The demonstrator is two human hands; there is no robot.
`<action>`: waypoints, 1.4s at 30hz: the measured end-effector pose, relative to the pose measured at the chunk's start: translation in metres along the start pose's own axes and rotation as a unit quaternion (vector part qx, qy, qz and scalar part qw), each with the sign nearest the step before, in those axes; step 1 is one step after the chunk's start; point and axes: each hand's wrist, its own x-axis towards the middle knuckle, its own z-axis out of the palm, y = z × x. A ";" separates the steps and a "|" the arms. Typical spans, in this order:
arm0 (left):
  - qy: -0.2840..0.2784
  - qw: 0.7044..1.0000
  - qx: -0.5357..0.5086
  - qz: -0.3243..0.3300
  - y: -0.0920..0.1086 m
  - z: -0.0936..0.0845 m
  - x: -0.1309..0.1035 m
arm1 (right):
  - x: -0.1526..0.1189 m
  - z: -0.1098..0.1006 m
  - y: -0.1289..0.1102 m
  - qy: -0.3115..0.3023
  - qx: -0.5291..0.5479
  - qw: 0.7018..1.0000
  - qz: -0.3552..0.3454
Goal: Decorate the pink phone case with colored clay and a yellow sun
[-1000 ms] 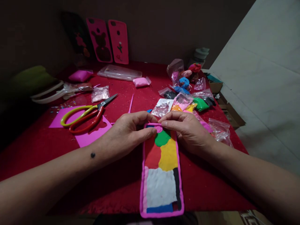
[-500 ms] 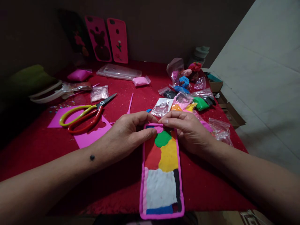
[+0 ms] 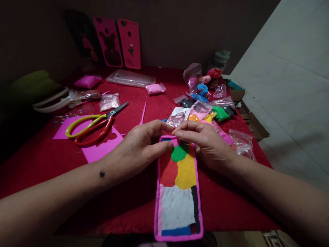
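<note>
A phone case (image 3: 178, 206) covered in patches of coloured clay lies lengthwise before me at the table's front edge, its border a pink clay strip. White, red, yellow, green, black and blue patches show on it. My left hand (image 3: 149, 140) grips the far end at its left corner, thumb on top and fingers behind the edge. Across from it, my right hand (image 3: 208, 142) pinches the same far edge, its index finger and thumb on the pink strip. Both sets of fingertips nearly meet there and hide part of that edge.
Scissors (image 3: 96, 127) rest on a pink sheet (image 3: 102, 151) at left. Beyond my hands lie bags of coloured clay (image 3: 199, 109) and clear phone cases (image 3: 131, 79). Decorated cases (image 3: 130, 44) lean on the back wall. A cardboard box (image 3: 253, 123) stands beside the table's right edge.
The phone case has shifted very slightly right in view. My right fingertips have moved a little left along the far edge; my left hand keeps its grip.
</note>
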 end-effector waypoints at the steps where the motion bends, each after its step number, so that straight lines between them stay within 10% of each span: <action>1: -0.004 1.000 -0.011 -0.001 0.000 0.000 0.000 | 0.000 0.001 -0.001 0.000 -0.015 1.000 -0.010; 14: -0.013 0.999 -0.026 0.036 0.001 0.004 -0.001 | 0.002 0.003 -0.001 -0.014 -0.073 0.997 -0.012; 22: 0.036 0.999 -0.014 0.034 -0.002 0.000 0.000 | 0.001 -0.001 0.001 -0.005 0.073 0.997 0.001; 42: 0.101 0.988 0.099 0.065 0.002 0.003 0.000 | 0.000 0.004 0.004 0.011 -0.088 0.993 -0.077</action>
